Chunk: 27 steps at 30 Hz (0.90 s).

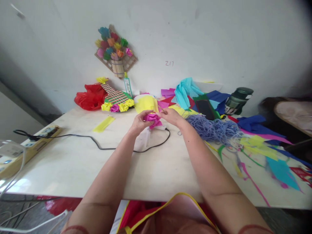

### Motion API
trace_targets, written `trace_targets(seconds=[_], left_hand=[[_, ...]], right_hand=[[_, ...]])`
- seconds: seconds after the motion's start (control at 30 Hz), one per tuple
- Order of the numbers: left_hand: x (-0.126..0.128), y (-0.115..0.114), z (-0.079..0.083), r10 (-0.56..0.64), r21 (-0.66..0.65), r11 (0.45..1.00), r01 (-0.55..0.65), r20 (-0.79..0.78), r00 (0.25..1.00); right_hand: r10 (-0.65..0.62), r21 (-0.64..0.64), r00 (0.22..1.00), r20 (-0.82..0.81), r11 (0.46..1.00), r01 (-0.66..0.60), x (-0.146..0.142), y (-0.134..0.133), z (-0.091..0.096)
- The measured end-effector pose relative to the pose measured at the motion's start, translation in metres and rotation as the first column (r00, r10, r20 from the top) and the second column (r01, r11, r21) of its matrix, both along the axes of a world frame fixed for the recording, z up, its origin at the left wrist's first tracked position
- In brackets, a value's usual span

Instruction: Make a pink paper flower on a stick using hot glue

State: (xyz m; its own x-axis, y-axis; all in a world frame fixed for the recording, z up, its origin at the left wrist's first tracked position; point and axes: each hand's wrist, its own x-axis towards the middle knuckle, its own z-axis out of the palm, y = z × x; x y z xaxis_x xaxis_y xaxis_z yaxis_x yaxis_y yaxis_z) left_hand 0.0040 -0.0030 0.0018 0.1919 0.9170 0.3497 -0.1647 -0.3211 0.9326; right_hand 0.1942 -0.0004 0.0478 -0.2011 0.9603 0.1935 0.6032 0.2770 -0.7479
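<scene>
My left hand (139, 123) and my right hand (171, 116) meet over the middle of the white table (73, 162). Both are closed on a crumpled magenta paper flower (152, 119) held between them. The left fingers wrap it from the left, and the right fingers pinch its right side. A thin stick seems to poke out near the right fingers. A black cable (97, 143) runs across the table just below the hands.
A yellow paper roll (145, 103), small paper flowers (118, 106), a striped stick mat, a glue tube (127, 85) and a red bag (90, 96) lie beyond. A blue string heap (212, 128) and coloured paper scraps (265, 146) fill the right. A power strip (31, 143) sits left.
</scene>
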Motion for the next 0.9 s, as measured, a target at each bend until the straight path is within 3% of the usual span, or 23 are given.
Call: trace_targets(seconds=[0.13, 0.33, 0.5, 0.8, 0.9], left_hand=[[0.000, 0.001, 0.000, 0.040, -0.012, 0.999, -0.040, 0.000, 0.999], [0.000, 0.002, -0.002, 0.072, -0.025, 0.997, -0.072, -0.011, 0.997], [-0.001, 0.002, -0.002, 0.087, -0.026, 0.996, -0.088, -0.038, 0.996], [-0.001, -0.001, 0.002, 0.053, -0.083, 0.995, -0.059, -0.067, 0.996], [-0.001, -0.002, 0.003, 0.046, -0.088, 0.995, -0.052, -0.065, 0.997]], right_hand=[[0.003, 0.021, 0.994, 0.105, 1.000, -0.005, 0.003, -0.004, 0.009], [0.064, 0.087, 0.992, 0.106, 0.994, -0.073, 0.013, -0.008, 0.018], [0.155, 0.025, 0.975, 0.156, 0.987, -0.161, 0.024, -0.011, 0.023], [0.135, -0.045, 0.952, 0.275, 0.991, -0.128, 0.019, -0.019, 0.030], [0.123, -0.004, 0.936, 0.330, 0.992, -0.129, 0.020, -0.017, 0.029]])
